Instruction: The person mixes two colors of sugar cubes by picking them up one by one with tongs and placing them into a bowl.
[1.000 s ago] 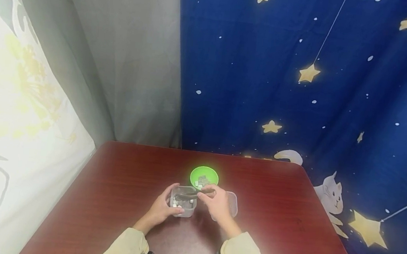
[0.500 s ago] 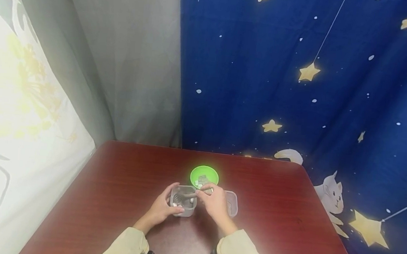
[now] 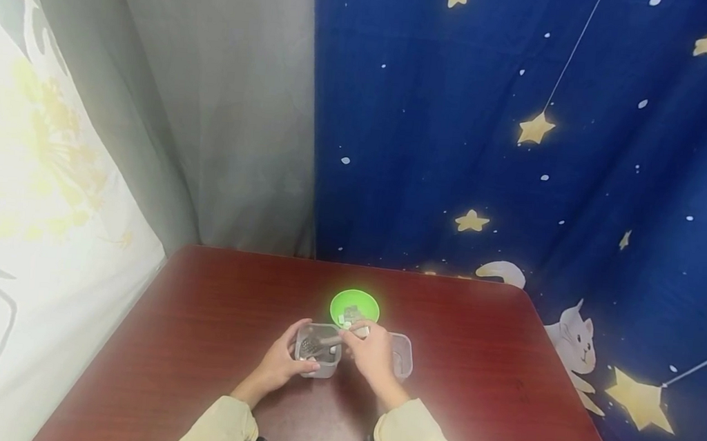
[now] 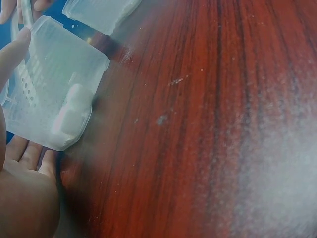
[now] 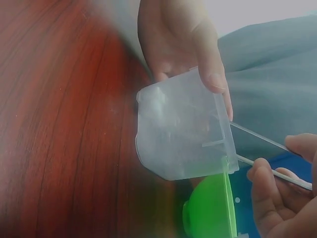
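L fingers (image 3: 304,367) clamp 1 tub (image 5: 173,129), R fingers (image 5: 266,196) 1 pr tongs (image 3: 312,345), nr 1 bowl (image 3: 356,297).

a dark red, wood-grained table (image 3: 230,287) with rounded far corners spans the near part of the scene, a pale glare on its near middle. at the left hangs a white curtain (image 3: 29,306), brightly lit, with a yellow print (image 3: 57,135). beyond the table's far left is a plain grey curtain (image 3: 232,100); to its right, a deep blue curtain (image 3: 407,169) carries white dots, gold stars (image 3: 536,128) and, beside the table's right edge, a white cat (image 3: 576,338).
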Available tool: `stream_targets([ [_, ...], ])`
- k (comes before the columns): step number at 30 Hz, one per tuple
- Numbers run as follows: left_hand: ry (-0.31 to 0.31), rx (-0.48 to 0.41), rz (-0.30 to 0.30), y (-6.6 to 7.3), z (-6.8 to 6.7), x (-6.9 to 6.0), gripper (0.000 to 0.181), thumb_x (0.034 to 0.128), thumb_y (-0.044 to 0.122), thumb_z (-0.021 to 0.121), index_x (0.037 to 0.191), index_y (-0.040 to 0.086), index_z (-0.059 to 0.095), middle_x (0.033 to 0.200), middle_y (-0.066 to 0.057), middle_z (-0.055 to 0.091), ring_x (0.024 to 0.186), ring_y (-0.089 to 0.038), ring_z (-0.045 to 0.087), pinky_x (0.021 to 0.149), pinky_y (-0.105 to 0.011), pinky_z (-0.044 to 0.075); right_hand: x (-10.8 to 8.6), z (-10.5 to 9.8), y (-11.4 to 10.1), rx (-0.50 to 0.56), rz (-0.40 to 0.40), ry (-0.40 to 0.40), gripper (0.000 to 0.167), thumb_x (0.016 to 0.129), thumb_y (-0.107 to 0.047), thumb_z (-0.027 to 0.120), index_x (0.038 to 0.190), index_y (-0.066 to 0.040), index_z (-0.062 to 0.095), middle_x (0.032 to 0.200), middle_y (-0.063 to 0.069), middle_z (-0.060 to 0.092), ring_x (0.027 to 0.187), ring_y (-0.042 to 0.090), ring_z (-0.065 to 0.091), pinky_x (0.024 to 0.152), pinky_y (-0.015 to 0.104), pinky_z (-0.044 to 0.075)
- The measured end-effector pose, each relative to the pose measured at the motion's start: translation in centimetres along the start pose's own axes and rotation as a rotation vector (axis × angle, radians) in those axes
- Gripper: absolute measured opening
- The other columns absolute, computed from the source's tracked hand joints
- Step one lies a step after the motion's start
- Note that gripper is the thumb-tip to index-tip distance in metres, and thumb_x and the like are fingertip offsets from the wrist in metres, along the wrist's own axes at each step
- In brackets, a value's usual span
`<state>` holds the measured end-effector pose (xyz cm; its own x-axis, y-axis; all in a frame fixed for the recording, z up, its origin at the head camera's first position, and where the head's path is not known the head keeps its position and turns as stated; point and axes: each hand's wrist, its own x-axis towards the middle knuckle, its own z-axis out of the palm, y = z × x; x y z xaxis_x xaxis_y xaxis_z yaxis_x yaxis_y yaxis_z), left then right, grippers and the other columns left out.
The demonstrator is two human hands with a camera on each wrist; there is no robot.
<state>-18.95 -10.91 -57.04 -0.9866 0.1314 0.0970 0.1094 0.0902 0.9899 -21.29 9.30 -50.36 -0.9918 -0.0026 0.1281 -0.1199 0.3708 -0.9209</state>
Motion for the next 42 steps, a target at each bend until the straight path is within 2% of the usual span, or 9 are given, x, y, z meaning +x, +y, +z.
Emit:
stream_targets([
  [7,-0.008,0.0,-0.008,0.1,0.0,0.0,0.092,0.0692,-0.002,0.084,0.147,0.007,0.035,0.137,-0.023,0.047,0.113,-0.041,0.056,0.077,-0.027,0.054,0.2,0.2,0.3,0.017,0.0,-0.01,0.014,0.079,-0.012,0.079,0.081,-0.004,0.068,0.054,0.001,0.062,0.045,0.012,0.06,0.045,0.028,0.052],
  [11,-0.032,0.001,-0.01,1.3,-0.1,-0.2,0.094,0.0696,-0.002,0.084,0.148,0.001,0.032,0.138,-0.028,0.045,0.115,-0.045,0.054,0.077,-0.028,0.055,0.3,0.1,0.5,0.053,0.005,-0.006,0.012,0.079,-0.01,0.079,0.082,-0.003,0.069,0.058,0.004,0.065,0.047,0.015,0.062,0.045,0.03,0.053],
  [14,-0.048,-0.001,-0.013,2.3,-0.1,-0.4,0.094,0.0699,-0.001,0.084,0.147,-0.003,0.03,0.138,-0.031,0.043,0.115,-0.046,0.053,0.077,-0.028,0.055,0.3,-0.1,0.6,0.096,0.02,0.007,0.01,0.079,-0.007,0.078,0.083,-0.002,0.07,0.062,0.011,0.066,0.05,0.022,0.064,0.046,0.034,0.054],
  [17,-0.039,-0.003,-0.002,2.7,0.0,-0.6,0.093,0.0695,-0.001,0.084,0.146,-0.004,0.032,0.136,-0.03,0.045,0.113,-0.046,0.054,0.077,-0.029,0.055,0.3,-0.4,0.6,0.11,0.029,0.025,0.011,0.079,-0.007,0.078,0.085,-0.002,0.07,0.064,0.015,0.066,0.052,0.028,0.065,0.045,0.035,0.053],
  [24,0.01,-0.014,-0.029,0.2,0.2,0.0,0.096,0.0667,-0.005,0.085,0.148,0.006,0.035,0.135,-0.022,0.049,0.112,-0.039,0.057,0.078,-0.029,0.055,0.3,-1.6,0.4,0.056,0.008,0.055,0.013,0.079,-0.015,0.079,0.087,-0.007,0.073,0.061,0.009,0.067,0.051,0.021,0.066,0.047,0.037,0.054],
  [27,0.009,-0.012,-0.029,-0.2,0.1,0.1,0.095,0.0662,-0.004,0.085,0.147,0.008,0.036,0.135,-0.021,0.05,0.112,-0.038,0.057,0.078,-0.029,0.055,0.2,-2.2,0.3,0.005,0.028,0.067,0.015,0.08,-0.025,0.08,0.088,-0.014,0.073,0.059,0.001,0.067,0.052,0.017,0.066,0.051,0.033,0.055],
  [30,0.005,-0.012,-0.021,-0.2,0.2,0.1,0.095,0.0659,-0.003,0.086,0.147,0.008,0.037,0.135,-0.021,0.05,0.113,-0.039,0.057,0.078,-0.03,0.055,0.2,-2.8,0.1,-0.004,0.04,0.078,0.017,0.078,-0.03,0.081,0.088,-0.019,0.073,0.057,-0.005,0.066,0.052,0.016,0.066,0.049,0.03,0.053],
  [36,0.001,-0.013,-0.01,-0.3,0.3,0.0,0.095,0.0659,-0.003,0.086,0.147,0.007,0.036,0.134,-0.022,0.05,0.113,-0.043,0.056,0.079,-0.03,0.055,0.5,-3.7,-0.3,0.134,-0.026,0.085,0.017,0.079,-0.015,0.08,0.088,-0.004,0.071,0.063,0.009,0.068,0.053,0.024,0.066,0.047,0.034,0.055],
  [42,0.007,-0.009,-0.014,-0.3,0.3,0.0,0.095,0.0654,-0.003,0.086,0.146,0.008,0.037,0.133,-0.024,0.05,0.111,-0.044,0.056,0.077,-0.03,0.055,1.2,-4.7,-0.7,0.141,-0.058,0.131,0.018,0.078,-0.016,0.081,0.088,-0.004,0.072,0.062,0.006,0.067,0.051,0.023,0.065,0.046,0.029,0.053],
])
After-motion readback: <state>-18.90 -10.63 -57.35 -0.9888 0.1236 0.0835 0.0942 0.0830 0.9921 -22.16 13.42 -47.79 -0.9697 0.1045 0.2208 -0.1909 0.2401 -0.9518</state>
